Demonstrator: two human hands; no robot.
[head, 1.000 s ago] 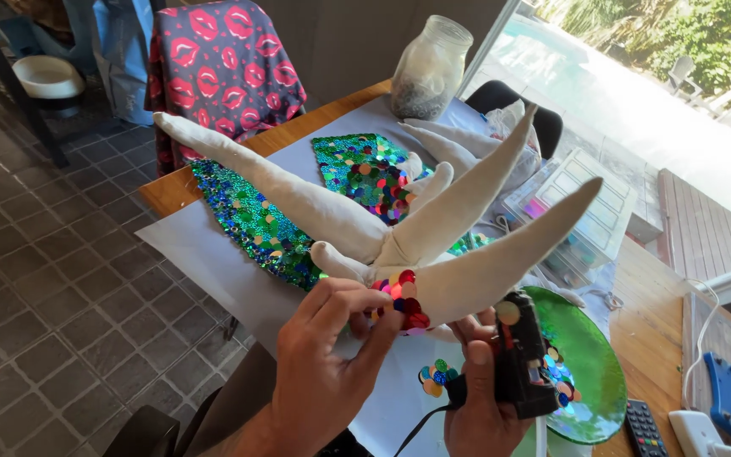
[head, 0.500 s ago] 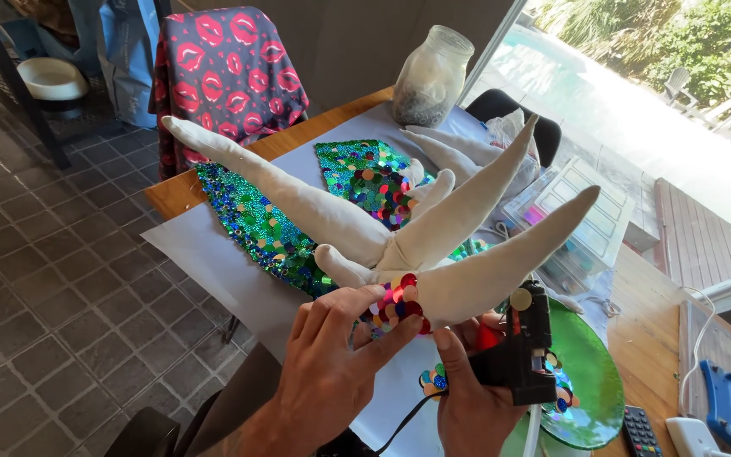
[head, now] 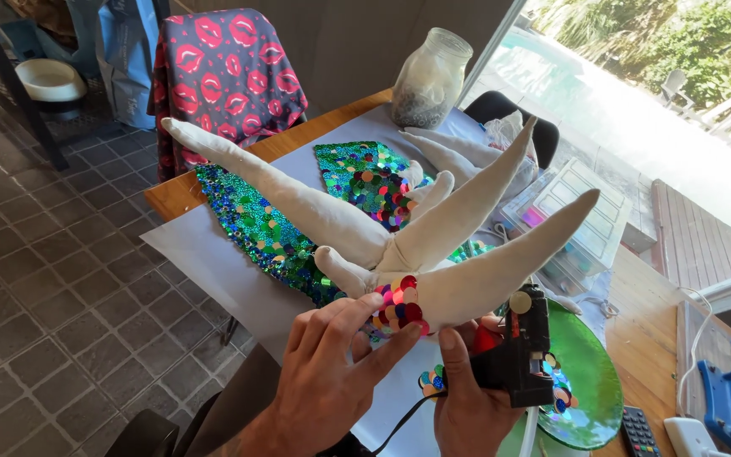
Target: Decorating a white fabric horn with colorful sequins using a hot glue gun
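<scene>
A cream stuffed fabric figure (head: 433, 233) with several long tapered limbs is lifted above the table. A patch of round red and pink sequins (head: 399, 309) covers its centre. My left hand (head: 327, 372) presses its fingertips on that sequin patch from below left. My right hand (head: 467, 406) grips a black glue gun (head: 522, 360), its body upright just right of the patch, and seems to prop the figure from beneath. A cord runs down from the gun.
Green sequinned fabric pieces (head: 251, 220) lie on white paper (head: 205, 262) on the wooden table (head: 171, 195). A glass jar (head: 429, 76), a clear compartment box (head: 577, 216), a green plate (head: 590, 389), a remote (head: 640, 432) and a chair with lip-print cloth (head: 226, 76) surround them.
My right hand has brought the glue gun up close beside the sequin patch. My left fingers have shifted onto the sequins. The figure has barely moved.
</scene>
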